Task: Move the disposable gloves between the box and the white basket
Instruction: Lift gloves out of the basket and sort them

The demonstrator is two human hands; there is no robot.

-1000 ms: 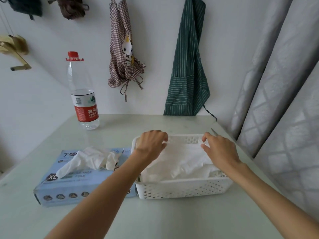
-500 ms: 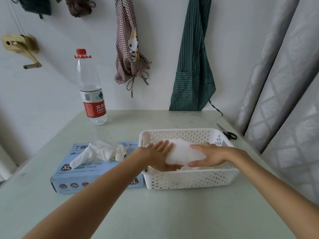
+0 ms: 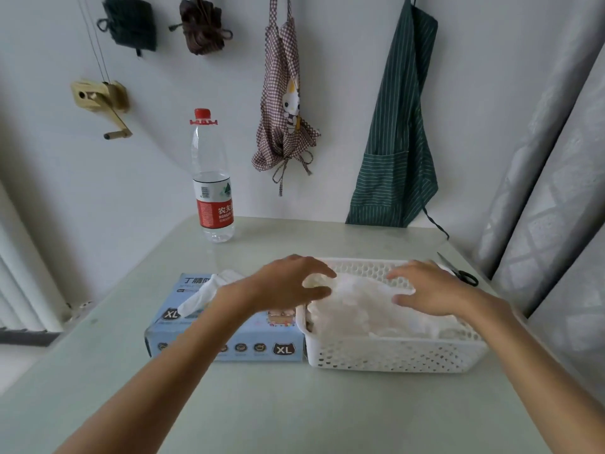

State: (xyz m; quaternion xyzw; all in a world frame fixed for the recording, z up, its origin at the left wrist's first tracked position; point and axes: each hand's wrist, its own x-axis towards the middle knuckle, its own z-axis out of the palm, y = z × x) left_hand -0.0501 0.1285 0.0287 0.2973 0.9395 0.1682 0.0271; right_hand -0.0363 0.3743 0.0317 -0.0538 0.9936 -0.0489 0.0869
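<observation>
A white perforated basket (image 3: 396,357) stands on the table, holding a pile of white disposable gloves (image 3: 360,306). A light blue glove box (image 3: 226,342) marked XL lies against its left side, with one white glove (image 3: 203,294) hanging out of its top opening. My left hand (image 3: 288,283) hovers over the left end of the pile, fingers spread and loosely bent, thumb near the gloves. My right hand (image 3: 429,288) is over the right part of the pile, fingers spread and reaching left. Neither hand plainly holds a glove.
A water bottle (image 3: 212,178) with a red cap stands at the back left of the table. Black scissors (image 3: 458,270) lie behind the basket's right corner. Aprons hang on the wall behind, and grey curtains (image 3: 553,191) close off the right side.
Both hands lifted from pressing the glove pile inside the basket and now sit higher above it with fingers spread. The camera tilted up.
</observation>
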